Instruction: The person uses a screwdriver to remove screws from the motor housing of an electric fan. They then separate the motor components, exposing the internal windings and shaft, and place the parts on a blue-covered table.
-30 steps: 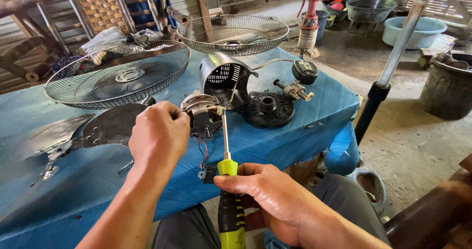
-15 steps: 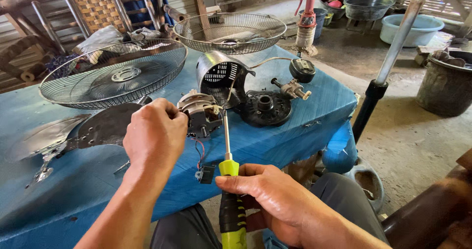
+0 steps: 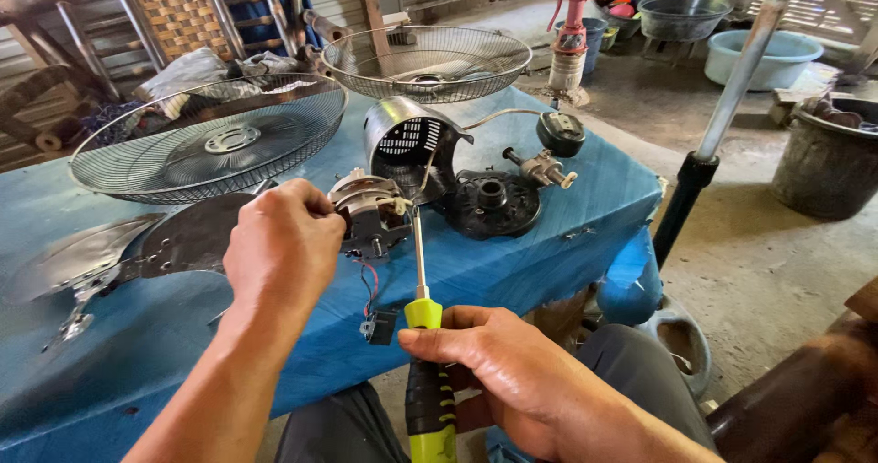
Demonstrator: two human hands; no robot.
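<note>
My left hand (image 3: pixel 282 248) grips a fan motor (image 3: pixel 370 209) on the blue-covered table (image 3: pixel 549 253), steadying it from the left. My right hand (image 3: pixel 498 367) is wrapped around a screwdriver (image 3: pixel 425 371) with a yellow-green and black handle; its shaft points up to the motor's right side. Red and black wires hang from the motor down to a small dark part (image 3: pixel 378 326) over the table's front edge. Behind the motor stands a grey motor housing (image 3: pixel 408 147) with vent slots.
Two wire fan guards (image 3: pixel 210 138) (image 3: pixel 425 60) lie on the far side, a dark fan blade (image 3: pixel 137 248) at left, a black round plate (image 3: pixel 491 202) and a knob with cable (image 3: pixel 560 134) at right. A metal pole (image 3: pixel 722 115), tubs and a dark bucket (image 3: pixel 828 156) stand on the ground.
The view has shifted slightly; both hands keep their hold, with the screwdriver still set against the motor.
</note>
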